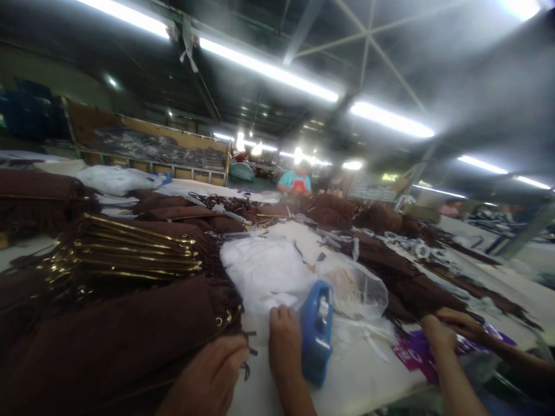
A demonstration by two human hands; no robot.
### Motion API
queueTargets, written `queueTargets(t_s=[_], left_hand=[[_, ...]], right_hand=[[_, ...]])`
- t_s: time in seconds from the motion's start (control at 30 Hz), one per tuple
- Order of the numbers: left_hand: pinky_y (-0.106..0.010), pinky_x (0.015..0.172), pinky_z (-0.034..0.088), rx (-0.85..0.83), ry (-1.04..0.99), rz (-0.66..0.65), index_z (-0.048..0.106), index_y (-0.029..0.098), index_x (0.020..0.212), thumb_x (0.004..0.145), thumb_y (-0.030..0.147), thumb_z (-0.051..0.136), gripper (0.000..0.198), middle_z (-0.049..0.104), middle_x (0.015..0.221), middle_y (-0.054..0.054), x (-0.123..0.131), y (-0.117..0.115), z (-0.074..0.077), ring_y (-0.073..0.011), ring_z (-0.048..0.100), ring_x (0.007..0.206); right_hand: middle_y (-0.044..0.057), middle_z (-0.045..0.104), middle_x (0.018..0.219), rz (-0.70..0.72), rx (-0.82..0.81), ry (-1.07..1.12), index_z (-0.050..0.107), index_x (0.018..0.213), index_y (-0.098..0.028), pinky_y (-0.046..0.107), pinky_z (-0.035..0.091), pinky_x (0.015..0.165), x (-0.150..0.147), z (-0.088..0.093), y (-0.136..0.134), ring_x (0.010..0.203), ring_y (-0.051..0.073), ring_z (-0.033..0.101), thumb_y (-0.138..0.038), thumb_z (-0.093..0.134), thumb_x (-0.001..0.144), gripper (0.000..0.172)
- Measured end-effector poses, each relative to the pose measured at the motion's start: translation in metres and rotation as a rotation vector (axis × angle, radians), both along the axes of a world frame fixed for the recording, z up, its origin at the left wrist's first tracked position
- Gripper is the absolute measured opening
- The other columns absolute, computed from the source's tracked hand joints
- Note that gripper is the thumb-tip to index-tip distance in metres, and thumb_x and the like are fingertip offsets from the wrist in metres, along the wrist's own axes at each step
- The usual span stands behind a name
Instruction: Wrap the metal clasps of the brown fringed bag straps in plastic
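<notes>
My left hand (pixel 212 370) is closed, fingers pressed together, at the right edge of a brown fringed bag (pixel 143 329) with gold-coloured rings. Dark strap ends stick out just beyond its fingertips; what it grips, if anything, is hidden. My right hand (pixel 285 341) has its fingers curled at the near edge of a pile of thin white sheets (pixel 264 266) in clear plastic, and they seem pinched on a white sheet. A blue tape dispenser (pixel 316 335) stands right beside my right hand.
Brown bags with gold zips (pixel 139 248) are stacked at the left. More brown pieces (pixel 381 260) and a clear plastic bag (pixel 355 289) lie to the right. A co-worker's hands (pixel 446 329) hold purple printed packaging (pixel 420 352). Another person (pixel 297 182) is at the table's far end.
</notes>
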State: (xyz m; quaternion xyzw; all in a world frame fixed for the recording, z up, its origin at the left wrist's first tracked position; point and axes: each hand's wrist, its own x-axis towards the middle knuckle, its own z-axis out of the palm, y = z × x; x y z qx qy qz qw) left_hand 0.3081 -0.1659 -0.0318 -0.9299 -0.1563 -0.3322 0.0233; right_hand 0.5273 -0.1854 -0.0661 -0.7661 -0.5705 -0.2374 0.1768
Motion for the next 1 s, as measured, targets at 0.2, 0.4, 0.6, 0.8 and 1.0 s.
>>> queueTargets(t_s=[0.2, 0.4, 0.6, 0.8, 1.0], left_hand=[[-0.042, 0.099, 0.048, -0.325, 0.29, 0.164, 0.046, 0.012, 0.138, 0.09, 0.007, 0.046, 0.049, 0.06, 0.13, -0.016, 0.112, 0.054, 0.001, -0.0269, 0.056, 0.119], [-0.04, 0.086, 0.052, -0.485, 0.34, 0.337, 0.065, 0.011, 0.095, 0.095, 0.023, 0.056, 0.015, 0.068, 0.097, -0.008, 0.138, 0.092, -0.032, -0.0221, 0.064, 0.094], [-0.041, 0.086, 0.052, -0.559, 0.276, 0.414, 0.065, 0.013, 0.094, 0.098, 0.033, 0.054, 0.023, 0.068, 0.093, -0.005, 0.14, 0.101, -0.032, -0.0199, 0.065, 0.09], [-0.039, 0.085, 0.052, -0.563, 0.18, 0.368, 0.064, 0.013, 0.091, 0.098, 0.024, 0.052, 0.018, 0.068, 0.091, -0.004, 0.136, 0.098, -0.036, -0.0198, 0.065, 0.09], [-0.037, 0.095, 0.047, -0.52, 0.091, 0.255, 0.059, 0.012, 0.117, 0.096, 0.011, 0.04, 0.028, 0.063, 0.117, -0.014, 0.126, 0.075, -0.024, -0.0234, 0.059, 0.11]], right_hand=[[0.008, 0.059, 0.126, 0.087, 0.046, 0.015, 0.058, 0.123, -0.021, 0.042, 0.054, 0.088, -0.001, -0.003, -0.023, 0.104, 0.021, 0.061, -0.037, 0.058, 0.095, 0.032], [0.007, 0.059, 0.124, 0.104, 0.006, -0.027, 0.059, 0.121, -0.022, 0.04, 0.054, 0.087, -0.007, -0.023, -0.052, 0.104, 0.021, 0.062, -0.037, 0.059, 0.095, 0.03], [0.007, 0.061, 0.119, -0.009, -0.113, -0.084, 0.059, 0.119, -0.018, 0.039, 0.055, 0.084, -0.009, -0.03, -0.032, 0.099, 0.019, 0.063, -0.033, 0.06, 0.094, 0.029], [0.006, 0.063, 0.077, -0.036, -0.224, -0.133, 0.063, 0.077, -0.014, 0.036, 0.053, 0.062, -0.007, -0.018, -0.026, 0.073, 0.024, 0.062, 0.004, 0.064, 0.076, 0.018], [0.004, 0.062, 0.075, 0.046, -0.244, -0.107, 0.061, 0.076, -0.018, 0.031, 0.051, 0.06, -0.002, -0.015, -0.038, 0.07, 0.021, 0.061, 0.004, 0.063, 0.077, 0.022]])
